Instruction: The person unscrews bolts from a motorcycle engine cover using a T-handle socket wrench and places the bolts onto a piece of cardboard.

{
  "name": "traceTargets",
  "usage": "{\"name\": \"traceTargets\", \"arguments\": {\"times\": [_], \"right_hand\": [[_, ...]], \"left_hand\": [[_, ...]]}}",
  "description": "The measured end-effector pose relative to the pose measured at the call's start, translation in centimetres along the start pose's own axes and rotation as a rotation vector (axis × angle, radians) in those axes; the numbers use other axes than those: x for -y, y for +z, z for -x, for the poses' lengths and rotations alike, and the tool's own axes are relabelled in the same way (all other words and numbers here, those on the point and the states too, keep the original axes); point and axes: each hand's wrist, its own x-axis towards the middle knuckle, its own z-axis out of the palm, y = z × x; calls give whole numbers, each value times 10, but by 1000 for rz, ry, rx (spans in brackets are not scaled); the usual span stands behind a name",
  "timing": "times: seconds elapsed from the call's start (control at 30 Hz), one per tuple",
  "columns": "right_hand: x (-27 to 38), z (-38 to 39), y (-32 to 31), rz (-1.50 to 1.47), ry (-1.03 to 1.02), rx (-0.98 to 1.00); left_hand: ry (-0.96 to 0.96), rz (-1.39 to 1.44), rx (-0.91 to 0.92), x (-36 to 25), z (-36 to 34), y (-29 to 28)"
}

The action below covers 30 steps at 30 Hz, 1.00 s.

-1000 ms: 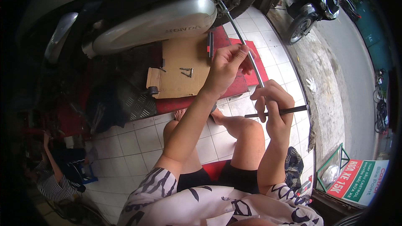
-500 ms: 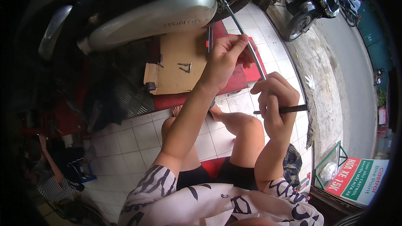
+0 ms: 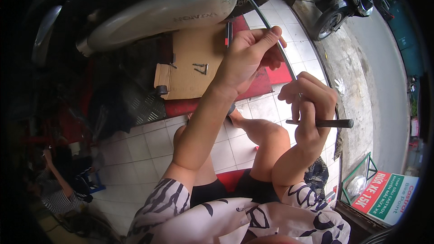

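A long T-handle wrench [image 3: 259, 12] slants from the motorbike's wheel area down to the right. Its far tip sits among dark parts behind the silver exhaust muffler [image 3: 162, 14]; exactly what it meets there is hard to see. Partway along the shaft, my left hand [image 3: 247, 58] is closed around it, thumb on top. My right hand [image 3: 314, 104] grips the wrench's dark crossbar [image 3: 337, 123] at the near end, fingers curled over both sides of the shaft.
Below the muffler, several bolts [image 3: 201, 68] lie on a cardboard sheet [image 3: 190, 47] over a red platform [image 3: 181, 107]. A striped-shirt person [image 3: 58, 194] sits at the far left. Another motorbike [image 3: 334, 18] stands outside, and a sign [image 3: 384, 196] leans at the lower right.
My right hand has shifted right with the crossbar, whose rounded end now shows more. The left hand has moved slightly right and up with the shaft. The view has shifted a little.
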Motion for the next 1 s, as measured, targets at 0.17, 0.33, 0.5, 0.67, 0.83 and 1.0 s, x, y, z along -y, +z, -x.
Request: {"name": "traceTargets", "arguments": {"times": [0.17,0.33,0.5,0.67,0.83,1.0], "right_hand": [[-15,8,-7,-63,-50,154],[-42,26,-32,-251,72,269],[-55,26,-58,-112,128,323],[-54,33,-65,-255,-1,98],[-67,32,-67,-348,-72,65],[-86,30,-71,-606,-245,-26]], "left_hand": [[-41,-58,16,-7,-1,-10],[5,-43,12,1,-6,1],[19,-24,33,3,-4,-3],[-12,-16,45,3,-4,-10],[-4,-20,73,2,-2,-14],[3,56,100,2,-6,-10]]}}
